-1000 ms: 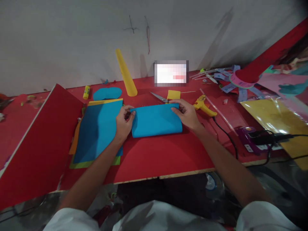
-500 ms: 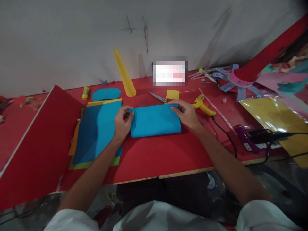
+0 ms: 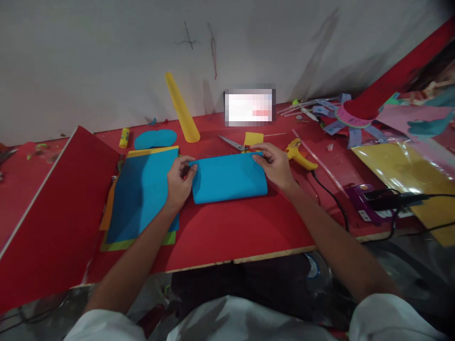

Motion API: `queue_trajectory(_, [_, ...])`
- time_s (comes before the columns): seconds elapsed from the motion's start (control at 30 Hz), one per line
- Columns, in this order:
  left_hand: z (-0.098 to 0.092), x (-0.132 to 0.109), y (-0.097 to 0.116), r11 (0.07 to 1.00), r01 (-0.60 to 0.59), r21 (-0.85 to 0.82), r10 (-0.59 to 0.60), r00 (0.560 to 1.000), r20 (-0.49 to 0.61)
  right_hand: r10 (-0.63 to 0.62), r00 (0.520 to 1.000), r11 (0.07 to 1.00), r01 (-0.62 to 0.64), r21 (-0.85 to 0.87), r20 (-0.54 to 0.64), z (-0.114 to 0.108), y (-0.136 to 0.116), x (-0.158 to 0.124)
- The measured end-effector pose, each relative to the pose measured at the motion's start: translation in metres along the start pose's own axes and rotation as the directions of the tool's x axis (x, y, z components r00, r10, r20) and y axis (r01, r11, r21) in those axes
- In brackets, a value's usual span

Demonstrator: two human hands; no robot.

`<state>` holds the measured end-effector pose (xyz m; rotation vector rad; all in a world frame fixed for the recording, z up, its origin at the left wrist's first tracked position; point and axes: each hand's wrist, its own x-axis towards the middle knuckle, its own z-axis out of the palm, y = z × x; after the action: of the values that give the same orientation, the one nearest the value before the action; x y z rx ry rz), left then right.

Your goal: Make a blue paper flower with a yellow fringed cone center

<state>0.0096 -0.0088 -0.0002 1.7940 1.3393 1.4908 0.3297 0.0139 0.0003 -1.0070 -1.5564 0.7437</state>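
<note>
As the left hand (image 3: 180,182) pinches the far left corner of a folded-over blue sheet (image 3: 230,179), the right hand (image 3: 274,166) grips the far right corner, the paper held over the middle of a red worktop (image 3: 241,227). Its near bend is rounded, not creased; should either pinch slacken, the sheet could spring back, and corners held unevenly would likely give a skewed fold. Just right of the right hand, the glue gun (image 3: 302,156) could burn a knuckle if hot, which cannot be told, while the scissors (image 3: 232,143) just beyond might nick paper pushed their way.

Counted outward: two hands, one held sheet, one pair of scissors, one yellow paper square (image 3: 253,139), one glue gun. At left, the paper stack (image 3: 142,189) shows four colors, its sheets uncountable. Farther off are one yellow paper tube (image 3: 182,109), one blue cutout (image 3: 155,139) and one glue stick (image 3: 124,138); at right, one purple power strip (image 3: 362,201).
</note>
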Motion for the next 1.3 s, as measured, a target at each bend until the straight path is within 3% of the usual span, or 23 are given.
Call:
queue_trajectory(0.73, [-0.0005,0.0016,-0.0003,1.0,-0.012,-0.013,0.012,1.0,-0.008,0.051,0.998,0.995,-0.054,0.083,0.043,-0.0006,0.0064,0.0008])
queue_trajectory(1.3, [-0.0008,0.0011,0.0013,1.0,0.002,-0.011,-0.002,1.0,-0.01,0.003,1.0,1.0,-0.003,0.003,0.005,-0.0018,-0.0021,-0.0001])
